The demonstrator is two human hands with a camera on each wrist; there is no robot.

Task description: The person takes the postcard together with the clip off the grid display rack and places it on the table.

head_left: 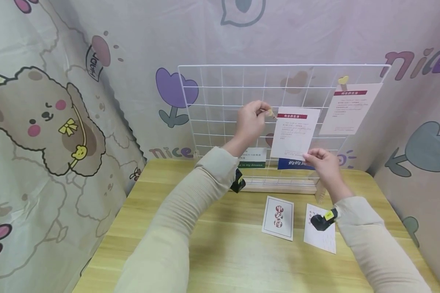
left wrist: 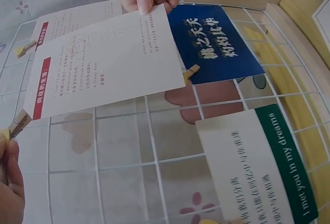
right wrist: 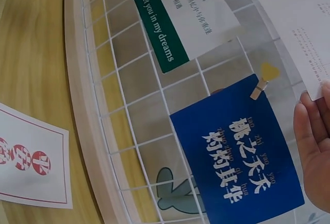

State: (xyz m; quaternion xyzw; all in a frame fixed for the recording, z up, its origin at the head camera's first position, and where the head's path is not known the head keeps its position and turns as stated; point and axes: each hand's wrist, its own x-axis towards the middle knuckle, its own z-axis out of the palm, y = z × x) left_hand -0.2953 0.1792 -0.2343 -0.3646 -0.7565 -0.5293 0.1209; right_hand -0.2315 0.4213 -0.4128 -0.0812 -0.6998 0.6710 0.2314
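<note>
A white card with a red title strip (head_left: pixel 295 132) is held up in front of the white wire grid (head_left: pixel 234 114). My right hand (head_left: pixel 324 162) pinches its lower right corner between thumb and fingers. At the card's upper left corner, my left hand (head_left: pixel 252 122) pinches a small wooden clothespin (left wrist: pixel 19 123) with a yellow decoration. In the left wrist view the clothespin's tip meets the card's corner. Behind and below the card, a blue card (right wrist: pixel 240 157) hangs on the grid from another clothespin (right wrist: pixel 259 87).
A similar card (head_left: pixel 348 110) hangs at the grid's upper right. A green-and-white card (left wrist: pixel 247 167) hangs low, left of the blue one. On the wooden table (head_left: pixel 234 244) lie a card with red characters (head_left: pixel 278 217) and another white card (head_left: pixel 324 240). A wooden base (head_left: pixel 278 187) supports the grid.
</note>
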